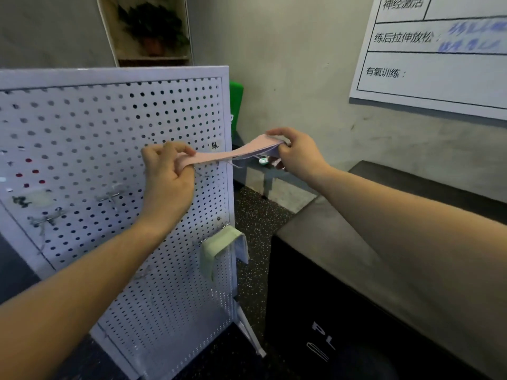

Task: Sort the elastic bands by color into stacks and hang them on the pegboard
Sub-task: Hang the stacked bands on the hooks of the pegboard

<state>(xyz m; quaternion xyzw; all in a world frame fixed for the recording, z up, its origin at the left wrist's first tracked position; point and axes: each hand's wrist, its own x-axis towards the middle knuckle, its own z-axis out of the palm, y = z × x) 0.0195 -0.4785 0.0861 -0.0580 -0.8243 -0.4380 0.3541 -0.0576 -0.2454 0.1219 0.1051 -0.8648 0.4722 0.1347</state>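
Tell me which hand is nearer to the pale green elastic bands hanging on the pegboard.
Left. The left hand is above the pale green elastic bands, before the white perforated pegboard; the right hand is farther up and rightward, off the board.

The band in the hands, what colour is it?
Pink band, seen in the head view.

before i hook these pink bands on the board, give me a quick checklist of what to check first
1. Left hand grips its end of the pink bands: ok.
2. Right hand grips the other end: ok.
3. Bands held spread between the hands, in front of the pegboard: ok.
4. Free hook at the left hand to take them: cannot tell, the fingers cover that spot.
5. Stack is pink only: cannot tell, a paler edge shows near the right hand.
6. Green bands already hang lower down on their own hook, apart from the pink: ok.
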